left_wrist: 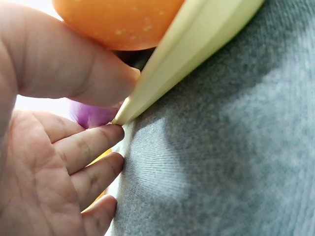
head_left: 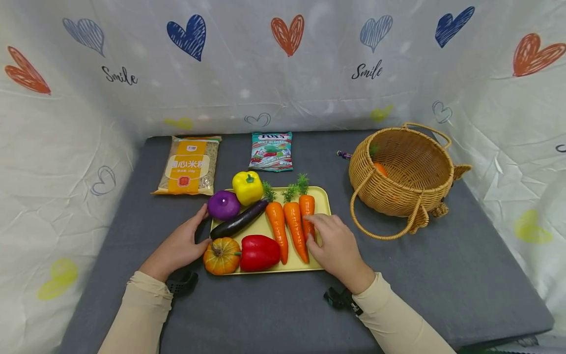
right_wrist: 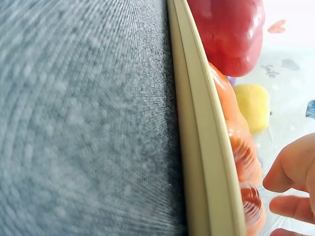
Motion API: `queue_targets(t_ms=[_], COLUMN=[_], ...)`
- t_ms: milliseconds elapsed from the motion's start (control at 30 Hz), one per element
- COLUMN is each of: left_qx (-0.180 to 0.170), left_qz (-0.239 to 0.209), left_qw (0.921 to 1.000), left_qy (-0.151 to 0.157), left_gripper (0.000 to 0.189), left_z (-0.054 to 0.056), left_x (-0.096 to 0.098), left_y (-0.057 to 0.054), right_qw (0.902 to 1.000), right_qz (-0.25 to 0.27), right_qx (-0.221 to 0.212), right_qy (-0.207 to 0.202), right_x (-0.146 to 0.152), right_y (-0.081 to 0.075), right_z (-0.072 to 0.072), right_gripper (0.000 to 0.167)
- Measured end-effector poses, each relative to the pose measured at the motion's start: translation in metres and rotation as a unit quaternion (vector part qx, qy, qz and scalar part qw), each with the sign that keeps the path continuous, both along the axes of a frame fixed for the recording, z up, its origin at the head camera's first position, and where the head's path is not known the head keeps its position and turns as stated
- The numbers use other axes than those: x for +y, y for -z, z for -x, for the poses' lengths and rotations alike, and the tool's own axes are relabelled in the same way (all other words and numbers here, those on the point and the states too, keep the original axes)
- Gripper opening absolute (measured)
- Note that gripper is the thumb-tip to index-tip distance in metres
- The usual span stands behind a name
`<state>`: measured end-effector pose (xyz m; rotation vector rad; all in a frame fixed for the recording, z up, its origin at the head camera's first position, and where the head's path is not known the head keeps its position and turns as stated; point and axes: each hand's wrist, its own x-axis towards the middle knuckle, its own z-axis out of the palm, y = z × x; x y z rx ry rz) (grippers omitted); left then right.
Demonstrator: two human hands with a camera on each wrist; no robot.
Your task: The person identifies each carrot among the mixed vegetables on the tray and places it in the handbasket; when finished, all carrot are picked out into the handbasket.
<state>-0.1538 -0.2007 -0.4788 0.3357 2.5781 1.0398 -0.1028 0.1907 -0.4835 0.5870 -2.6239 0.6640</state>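
From my head view, the left hand (head_left: 187,241) rests at the left side of the yellow tray (head_left: 261,227), fingers straight, thumb touching the rim beside the pumpkin (head_left: 222,256). I see the right hand (head_left: 338,246) over the rightmost carrot (head_left: 307,207), its thumb and fingers spread, pinching nothing. That carrot lies on the tray beside two others; the wicker basket (head_left: 376,197) stands to the right, near a wrapped candy (head_left: 344,155).

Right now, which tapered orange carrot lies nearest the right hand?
The rightmost carrot; the right hand partly covers it, but not the middle carrot or left carrot.
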Motion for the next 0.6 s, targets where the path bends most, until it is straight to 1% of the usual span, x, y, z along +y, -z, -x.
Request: queue_targets(t_ms=[167, 300, 433, 600], left_qx=[-0.001, 0.001, 0.003, 0.0], left_qz=[0.0, -0.002, -0.003, -0.003], left_qw=[1.0, 1.0, 1.0, 1.0], left_qy=[-0.002, -0.001, 0.0, -0.002], left_gripper=[0.1, 0.1, 0.101, 0.101], left_z=[-0.0002, -0.0001, 0.0006, 0.0009], left_x=[0.0005, 0.0001, -0.0005, 0.0002], left_y=[-0.0005, -0.0002, 0.001, 0.0016], right_qw=[0.9998, 0.9997, 0.9987, 0.9939], right_qz=[-0.009, -0.021, -0.036, -0.035], right_qx=[-0.014, -0.016, -0.022, -0.048], right_qy=[-0.008, -0.001, 0.029, 0.092], right_x=[0.0006, 0.0009, 0.001, 0.0012], right_y=[0.0026, 0.0028, 0.0017, 0.0017], right_z=[0.0012, 0.0016, 0.0015, -0.0002], right_gripper=[0.036, 0.036, 0.03, 0.023])
